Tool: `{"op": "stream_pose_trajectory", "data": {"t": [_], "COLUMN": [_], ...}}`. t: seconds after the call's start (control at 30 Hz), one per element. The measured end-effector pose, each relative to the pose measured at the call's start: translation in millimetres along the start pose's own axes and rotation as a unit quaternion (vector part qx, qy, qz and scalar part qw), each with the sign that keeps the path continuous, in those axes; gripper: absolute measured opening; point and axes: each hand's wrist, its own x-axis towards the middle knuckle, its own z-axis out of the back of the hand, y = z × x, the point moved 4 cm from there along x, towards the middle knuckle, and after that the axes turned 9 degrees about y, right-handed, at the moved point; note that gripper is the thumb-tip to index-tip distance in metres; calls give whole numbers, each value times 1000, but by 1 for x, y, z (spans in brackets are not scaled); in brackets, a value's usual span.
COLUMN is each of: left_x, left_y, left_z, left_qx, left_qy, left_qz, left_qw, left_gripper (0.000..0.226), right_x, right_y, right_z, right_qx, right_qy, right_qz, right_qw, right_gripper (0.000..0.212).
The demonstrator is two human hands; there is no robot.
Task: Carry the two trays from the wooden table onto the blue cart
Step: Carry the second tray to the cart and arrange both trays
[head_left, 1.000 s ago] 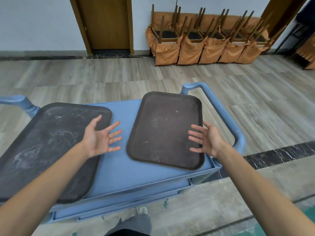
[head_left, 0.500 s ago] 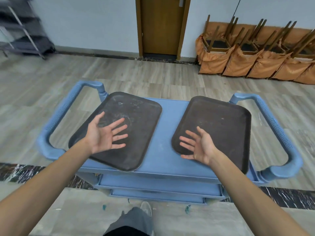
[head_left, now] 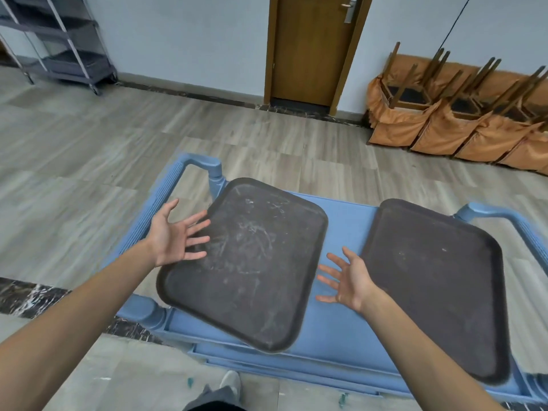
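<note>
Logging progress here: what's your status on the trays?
Left hand open, right hand open, both empty. Left tray and right tray flat on blue cart, left tray's corner overhanging near edge. Nothing in the way.

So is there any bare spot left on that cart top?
Only a bare blue strip between the left tray and right tray, where the right hand hovers, widest at the cart's far edge. The left tray overhangs the near edge; the right one fills its end.

Bare blue cart (head_left: 350, 232) strip between trays (head_left: 246, 262) passable; side handles (head_left: 160, 203) flank.
</note>
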Motion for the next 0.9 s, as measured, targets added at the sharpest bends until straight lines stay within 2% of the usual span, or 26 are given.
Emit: {"op": "stream_pose_trajectory", "data": {"t": [0.27,0.37,0.5,0.7,0.9], "left_x": [34,44,53,60,58], "left_y": [-38,-41,-42,-45,-42], "left_z": [51,57,61,65,55], "left_qx": [115,151,145,143,186], "left_qy": [-80,-83,-60,-61,-78], "left_qz": [27,42,54,48,59], "left_qw": [990,984,986,987,978], "left_gripper": [73,76,77,77,76], "right_x": [39,47,50,52,49], "right_y": [1,-1,-3,1,3], "right_z": [-16,-15,-8,-1,0], "right_qx": [37,44,61,49,42], "right_qy": [-80,-105,-134,-129,-100], "right_qz": [12,17,30,29,25], "right_qw": [996,993,989,990,994], "right_gripper": [53,51,48,49,48]}}
